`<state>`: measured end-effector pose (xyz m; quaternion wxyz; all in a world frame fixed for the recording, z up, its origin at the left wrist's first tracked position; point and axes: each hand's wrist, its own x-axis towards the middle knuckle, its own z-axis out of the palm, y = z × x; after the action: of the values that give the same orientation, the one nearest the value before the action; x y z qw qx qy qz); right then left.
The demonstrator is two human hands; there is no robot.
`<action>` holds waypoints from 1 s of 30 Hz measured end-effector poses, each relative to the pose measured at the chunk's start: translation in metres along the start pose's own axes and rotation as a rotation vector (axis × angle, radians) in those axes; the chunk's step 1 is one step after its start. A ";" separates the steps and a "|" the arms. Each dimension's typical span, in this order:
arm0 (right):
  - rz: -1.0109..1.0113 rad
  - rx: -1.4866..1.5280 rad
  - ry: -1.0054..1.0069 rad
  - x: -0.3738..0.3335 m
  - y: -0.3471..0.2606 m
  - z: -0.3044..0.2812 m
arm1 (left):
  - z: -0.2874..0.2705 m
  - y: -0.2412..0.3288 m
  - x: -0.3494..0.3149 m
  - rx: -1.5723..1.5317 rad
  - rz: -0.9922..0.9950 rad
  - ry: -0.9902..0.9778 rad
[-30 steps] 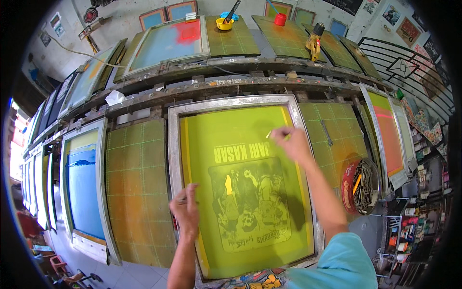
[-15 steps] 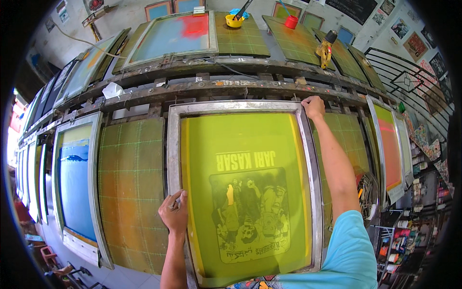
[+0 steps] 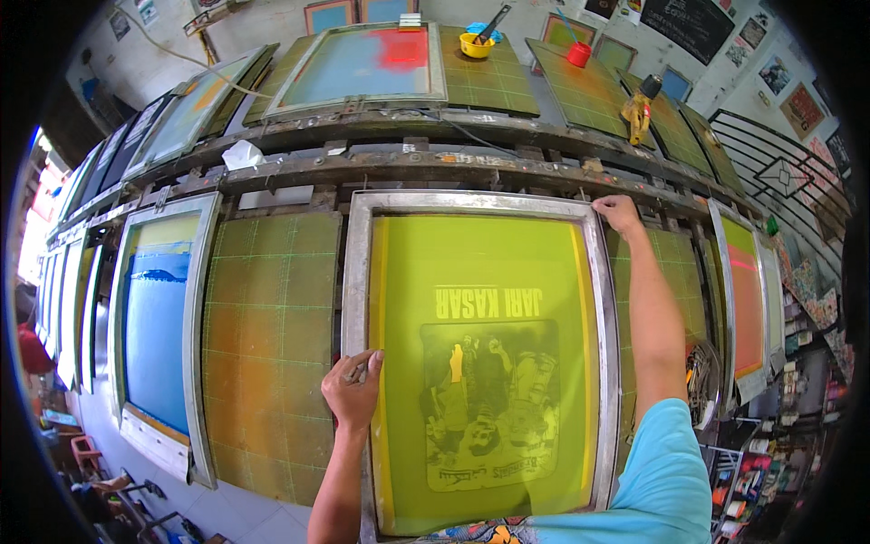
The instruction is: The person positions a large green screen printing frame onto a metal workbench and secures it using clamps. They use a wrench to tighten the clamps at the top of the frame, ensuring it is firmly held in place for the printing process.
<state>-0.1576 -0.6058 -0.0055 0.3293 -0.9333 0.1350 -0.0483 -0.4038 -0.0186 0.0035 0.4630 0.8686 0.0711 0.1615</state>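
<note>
A silk-screen frame [image 3: 359, 272] with metal rails lies in front of me. Its yellow-green mesh [image 3: 494, 249] carries an upside-down stencil [image 3: 489, 408] of figures, with lettering above them. My left hand [image 3: 352, 392] is closed at the left rail, its curled fingertips against the metal. At the far right corner, my right hand [image 3: 620, 216] pinches the frame's edge with thumb and fingers. The fingers' undersides are hidden in both hands.
Green-gridded printing boards [image 3: 267, 363] flank the frame. A blue-inked screen [image 3: 159, 335] stands left and a pink-and-green one [image 3: 747, 299] right. Beyond the dark metal rail [image 3: 381, 163] are a yellow bowl [image 3: 475, 48], a red cup [image 3: 579, 54] and a yellow heat gun [image 3: 638, 116].
The whole view has shifted, so everything sits farther right in the picture. Both hands keep nearly the same places on the frame.
</note>
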 end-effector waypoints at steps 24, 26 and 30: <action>0.050 -0.202 0.115 -0.051 -0.180 0.146 | 0.001 0.008 0.002 0.005 -0.040 -0.013; 0.064 -0.191 0.197 -0.050 -0.188 0.159 | 0.001 0.007 0.002 0.032 -0.039 -0.025; 0.050 -0.110 0.207 -0.053 -0.178 0.165 | -0.001 0.008 0.000 0.018 -0.032 -0.012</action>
<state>-0.1395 -0.3589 -0.0224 0.2630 -0.9363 0.1940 -0.1286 -0.4039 -0.0222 0.0106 0.4582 0.8724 0.0837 0.1479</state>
